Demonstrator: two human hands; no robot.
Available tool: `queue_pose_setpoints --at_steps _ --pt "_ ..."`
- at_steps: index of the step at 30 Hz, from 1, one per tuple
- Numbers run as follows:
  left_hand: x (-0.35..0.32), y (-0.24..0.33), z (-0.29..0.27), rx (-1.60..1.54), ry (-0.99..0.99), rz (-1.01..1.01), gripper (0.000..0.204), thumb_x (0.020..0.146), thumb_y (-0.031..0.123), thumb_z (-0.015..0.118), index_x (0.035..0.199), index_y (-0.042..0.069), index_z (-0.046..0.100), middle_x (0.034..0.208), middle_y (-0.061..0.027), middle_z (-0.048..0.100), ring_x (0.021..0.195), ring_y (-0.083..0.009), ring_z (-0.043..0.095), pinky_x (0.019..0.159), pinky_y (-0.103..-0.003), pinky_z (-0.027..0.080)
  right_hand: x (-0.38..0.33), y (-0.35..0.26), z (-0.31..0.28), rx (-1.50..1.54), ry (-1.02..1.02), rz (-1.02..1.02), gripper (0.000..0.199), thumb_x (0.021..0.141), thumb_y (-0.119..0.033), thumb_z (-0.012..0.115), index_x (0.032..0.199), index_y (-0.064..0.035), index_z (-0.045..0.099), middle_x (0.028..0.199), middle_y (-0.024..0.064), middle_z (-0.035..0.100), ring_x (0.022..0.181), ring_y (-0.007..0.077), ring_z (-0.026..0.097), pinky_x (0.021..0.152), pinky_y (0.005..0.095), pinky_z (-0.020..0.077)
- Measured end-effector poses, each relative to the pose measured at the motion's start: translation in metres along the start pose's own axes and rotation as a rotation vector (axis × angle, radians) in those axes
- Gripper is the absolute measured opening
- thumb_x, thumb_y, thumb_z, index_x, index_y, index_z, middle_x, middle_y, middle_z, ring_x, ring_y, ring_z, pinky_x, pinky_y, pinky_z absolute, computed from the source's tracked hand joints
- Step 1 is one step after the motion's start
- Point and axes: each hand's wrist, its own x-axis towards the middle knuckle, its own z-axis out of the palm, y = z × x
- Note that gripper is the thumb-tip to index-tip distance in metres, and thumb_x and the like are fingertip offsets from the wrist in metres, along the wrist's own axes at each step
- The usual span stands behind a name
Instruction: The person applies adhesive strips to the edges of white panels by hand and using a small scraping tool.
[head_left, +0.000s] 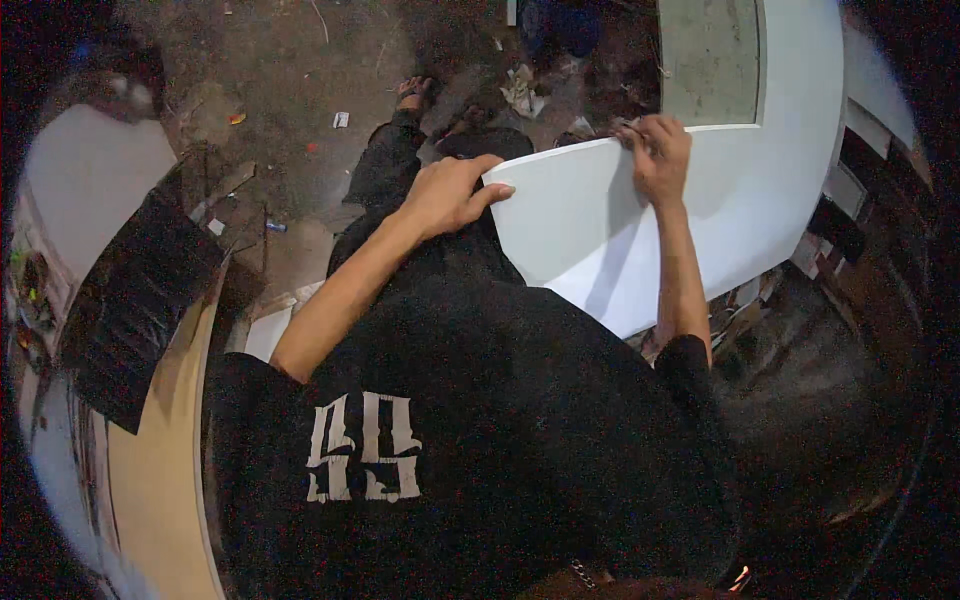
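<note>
The white panel point(745, 205) lies at the right, its near left part at the person's lap and the rest reaching away to the upper right, beside a grey-green inset point(710, 65). The left hand point(447, 195) grips the panel's left corner, thumb on the upper face and fingers about the edge, partly closed. The right hand point(660, 160) is bent at the panel's far edge, near the inset, fingers curled together; whether they pinch something small, I cannot tell. Beyond, crumpled paper point(523, 97) and scraps litter the brown floor point(265, 65). At left, a black sheet point(150, 300) overlaps a tan board point(165, 480).
</note>
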Motion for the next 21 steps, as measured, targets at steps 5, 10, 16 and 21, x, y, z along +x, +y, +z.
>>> queue_pose_setpoints --at_steps 5,10,16,21 --pt "-0.003 0.004 -0.005 0.015 0.003 0.005 0.043 0.091 0.046 0.059 0.118 0.014 0.067 0.096 -0.021 0.071 0.092 -0.041 0.067 0.082 -0.052 0.051 0.004 -0.016 -0.019 0.109 0.075 0.086 0.011 0.081 -0.009 0.074 0.091 -0.0078 0.071 0.1 0.0077 0.067 0.095 0.0235 0.062 0.086 0.0376 0.0481" --pt "0.003 0.005 -0.002 0.021 -0.02 0.011 0.044 0.09 0.046 0.06 0.117 0.012 0.067 0.098 -0.0203 0.071 0.092 -0.0406 0.067 0.083 -0.052 0.051 0.013 -0.023 -0.013 0.096 -0.189 0.01 0.016 0.082 -0.017 0.074 0.097 -0.0116 0.074 0.098 0.0058 0.067 0.092 0.0242 0.06 0.084 0.0369 0.0449" --pt "0.001 0.001 -0.005 -0.002 0.012 0.051 0.045 0.09 0.046 0.061 0.118 0.012 0.067 0.097 -0.0196 0.071 0.092 -0.0401 0.067 0.082 -0.051 0.051 0.018 -0.019 -0.021 0.029 -0.322 -0.194 0.017 0.074 -0.012 0.075 0.09 -0.0115 0.072 0.097 0.0025 0.067 0.094 0.0243 0.057 0.082 0.0375 0.0413" --pt "0.002 0.002 -0.009 -0.036 -0.05 -0.015 0.044 0.089 0.046 0.062 0.116 0.012 0.068 0.096 -0.0191 0.071 0.091 -0.0392 0.068 0.081 -0.05 0.051 0.021 -0.035 -0.003 0.198 -0.293 -0.286 0.023 0.069 -0.003 0.073 0.091 -0.0081 0.068 0.1 0.0058 0.067 0.092 0.0258 0.056 0.082 0.0382 0.0393"
